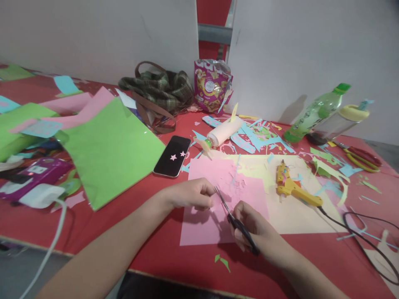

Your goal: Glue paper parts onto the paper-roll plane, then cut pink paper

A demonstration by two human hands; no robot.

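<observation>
My right hand (254, 230) grips small black-handled scissors (232, 216), blades pointing up and left toward my other hand. My left hand (191, 194) is closed in a pinch on a tiny bit of pink paper at the blade tips; the piece is too small to make out clearly. Both hands hover over a pink paper sheet (202, 228) lying on the red table (124, 211). Small pink cuttings (237, 182) are scattered on the sheet just beyond the scissors.
A yellow glue gun (293, 187) with black cord lies right of the sheet on cream paper. A black phone (172, 156) with pink stars, glue bottle (222, 132), green sheets (109, 149), plaid bag (158, 93), snack pouch (212, 85), bottles (314, 112) and scraps surround.
</observation>
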